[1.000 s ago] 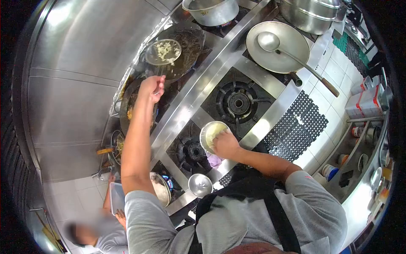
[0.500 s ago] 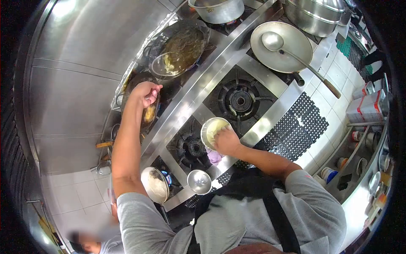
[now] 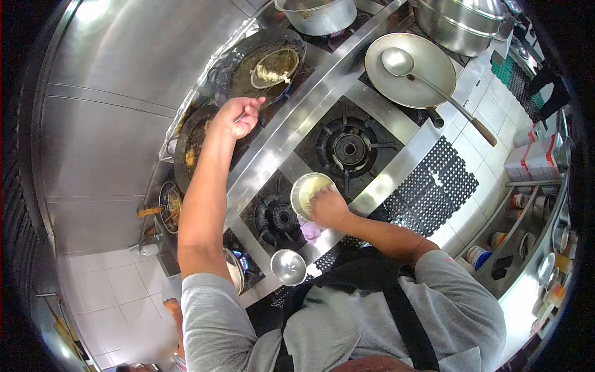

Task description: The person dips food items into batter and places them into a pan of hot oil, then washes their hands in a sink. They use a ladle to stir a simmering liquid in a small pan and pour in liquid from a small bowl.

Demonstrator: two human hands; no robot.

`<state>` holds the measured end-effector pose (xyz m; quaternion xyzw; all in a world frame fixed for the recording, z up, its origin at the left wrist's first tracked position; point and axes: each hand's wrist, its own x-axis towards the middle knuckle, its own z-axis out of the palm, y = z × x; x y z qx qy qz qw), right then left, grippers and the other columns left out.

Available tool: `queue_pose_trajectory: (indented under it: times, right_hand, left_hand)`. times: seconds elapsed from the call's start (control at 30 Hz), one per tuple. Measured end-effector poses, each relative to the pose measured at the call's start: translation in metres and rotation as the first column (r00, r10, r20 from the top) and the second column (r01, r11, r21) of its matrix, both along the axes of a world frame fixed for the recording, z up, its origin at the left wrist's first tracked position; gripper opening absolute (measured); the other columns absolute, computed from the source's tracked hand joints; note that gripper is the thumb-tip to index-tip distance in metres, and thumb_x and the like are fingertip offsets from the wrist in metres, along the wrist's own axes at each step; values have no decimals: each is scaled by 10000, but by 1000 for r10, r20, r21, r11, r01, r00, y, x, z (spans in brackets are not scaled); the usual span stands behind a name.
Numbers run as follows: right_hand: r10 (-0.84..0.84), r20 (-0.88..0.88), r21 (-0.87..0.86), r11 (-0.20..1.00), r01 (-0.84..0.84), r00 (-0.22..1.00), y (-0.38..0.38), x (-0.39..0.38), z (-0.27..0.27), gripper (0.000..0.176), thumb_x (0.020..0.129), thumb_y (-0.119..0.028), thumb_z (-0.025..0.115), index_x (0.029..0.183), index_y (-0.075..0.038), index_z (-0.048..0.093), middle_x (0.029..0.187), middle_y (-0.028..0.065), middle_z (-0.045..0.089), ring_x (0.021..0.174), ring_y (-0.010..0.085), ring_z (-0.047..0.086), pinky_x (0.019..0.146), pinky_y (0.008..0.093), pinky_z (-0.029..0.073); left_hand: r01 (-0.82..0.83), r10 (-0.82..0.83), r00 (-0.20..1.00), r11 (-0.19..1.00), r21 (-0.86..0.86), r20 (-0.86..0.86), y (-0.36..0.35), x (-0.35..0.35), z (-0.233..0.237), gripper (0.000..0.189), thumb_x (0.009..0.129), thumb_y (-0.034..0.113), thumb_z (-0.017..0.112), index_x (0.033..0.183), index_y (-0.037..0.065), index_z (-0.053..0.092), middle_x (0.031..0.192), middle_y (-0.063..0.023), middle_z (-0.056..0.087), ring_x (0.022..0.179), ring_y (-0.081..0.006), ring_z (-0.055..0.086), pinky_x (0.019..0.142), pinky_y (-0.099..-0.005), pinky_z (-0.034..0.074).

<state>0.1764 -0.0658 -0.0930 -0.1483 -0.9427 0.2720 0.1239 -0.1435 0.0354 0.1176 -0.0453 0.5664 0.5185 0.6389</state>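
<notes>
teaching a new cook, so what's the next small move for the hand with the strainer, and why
Probably swing the strainer across to the bowl. The left hand holds it by the handle at the wok with pale food in its basket, and the right hand rests on the bowl at the stove's front edge.

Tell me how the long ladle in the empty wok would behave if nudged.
The long-handled steel ladle looks rigid, probably moving as one piece. Its round bowl sits in the shallow grey metal wok, so it may rock or pivot; the overhanging handle might tip it.
</notes>
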Motion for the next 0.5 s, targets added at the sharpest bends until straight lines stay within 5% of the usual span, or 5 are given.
queue_pose_trajectory:
  times: [0.3, 0.37, 0.5]
  right_hand:
    - [15, 50, -4, 1000, -15, 999, 0, -2, -3, 333, 853, -369, 606, 928, -70, 732, 980, 135, 700, 992, 297, 618, 965, 449, 402]
    - [10, 45, -13, 1000, -9, 999, 0, -2, -2, 330, 853, -366, 606, 926, -70, 732, 981, 134, 700, 992, 297, 618, 963, 449, 402]
    - [14, 41, -7, 1000, -14, 999, 1, -1, -3, 323, 852, -361, 608, 924, -72, 734, 988, 137, 698, 991, 301, 619, 967, 454, 408]
  left_hand:
    - [-74, 77, 997, 993, 94, -28, 5, 5, 21, 274, 955, 4, 462, 1222, -42, 495, 717, 23, 552, 483, -27, 463, 360, -182, 255]
    - [-50, 58, 987, 997, 59, -151, 1, 1, 40, 204, 922, -14, 499, 1113, -47, 564, 689, 22, 519, 483, -39, 458, 370, -189, 266]
    - [-8, -7, 926, 999, -39, -377, -13, -21, 73, 237, 951, 27, 492, 1176, -25, 541, 702, 37, 553, 477, -5, 449, 345, -170, 236]
